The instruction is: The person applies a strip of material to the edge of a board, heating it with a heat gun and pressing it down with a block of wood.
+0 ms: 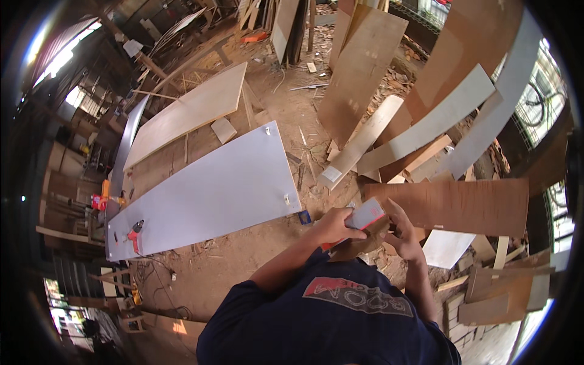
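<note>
Grey box [367,214]: left hand [334,224] clasping, right hand [406,236] half-curled.

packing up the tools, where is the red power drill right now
In the head view, the red power drill rests at left, on the left end of the long pale-grey rectangular panel.

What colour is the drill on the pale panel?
The drill is mostly red with a dark front, seen in the head view.

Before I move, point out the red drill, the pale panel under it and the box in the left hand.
Red drill [134,234]: head view, on its red body.
Pale panel [213,182]: head view, bare middle of its top.
Box [366,214]: head view, on its grey face.
</note>
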Motion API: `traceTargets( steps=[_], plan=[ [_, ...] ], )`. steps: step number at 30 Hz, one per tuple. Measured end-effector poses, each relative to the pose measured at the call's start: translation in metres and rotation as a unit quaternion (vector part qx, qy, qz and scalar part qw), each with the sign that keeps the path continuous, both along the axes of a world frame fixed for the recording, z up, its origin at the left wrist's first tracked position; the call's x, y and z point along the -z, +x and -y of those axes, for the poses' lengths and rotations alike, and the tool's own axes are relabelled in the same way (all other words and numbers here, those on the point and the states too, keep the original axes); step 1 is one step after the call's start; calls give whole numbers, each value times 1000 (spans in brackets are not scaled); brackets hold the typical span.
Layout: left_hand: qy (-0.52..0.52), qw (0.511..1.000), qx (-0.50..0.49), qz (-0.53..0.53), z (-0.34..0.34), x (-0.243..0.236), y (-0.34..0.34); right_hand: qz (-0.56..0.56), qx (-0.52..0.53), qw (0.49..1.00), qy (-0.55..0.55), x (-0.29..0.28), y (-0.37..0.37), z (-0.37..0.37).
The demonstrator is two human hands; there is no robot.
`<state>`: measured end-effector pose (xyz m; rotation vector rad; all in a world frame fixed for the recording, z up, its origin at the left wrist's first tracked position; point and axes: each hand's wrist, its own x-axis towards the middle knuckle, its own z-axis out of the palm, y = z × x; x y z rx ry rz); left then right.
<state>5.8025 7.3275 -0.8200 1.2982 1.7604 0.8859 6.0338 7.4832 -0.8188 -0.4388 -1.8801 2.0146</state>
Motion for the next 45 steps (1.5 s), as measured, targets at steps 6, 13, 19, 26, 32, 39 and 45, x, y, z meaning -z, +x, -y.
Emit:
traceTargets(
  steps=[6,13,19,26,32,39,45],
  plan=[
    [52,992,-77,83,-31,42,-43,99,20,995,8,15,-80,-41],
    [35,980,-109,162,-66,34,-131,109,-29,993,42,12,-200,-109],
    [39,942,-209,259,-41,29,-212,186,-94,962,176,-17,-348,-134],
    [170,786,-508,308,22,25,-257,136,-308,942,13,3,-471,-73],
    [168,728,-653,120,46,11,-245,123,-398,906,74,15,-521,-31],
    [256,580,-706,316,62,51,-246,173,-455,874,13,33,-571,-26],
    [109,515,-824,210,66,75,-234,230,-457,857,55,99,-652,-17]
  ],
)
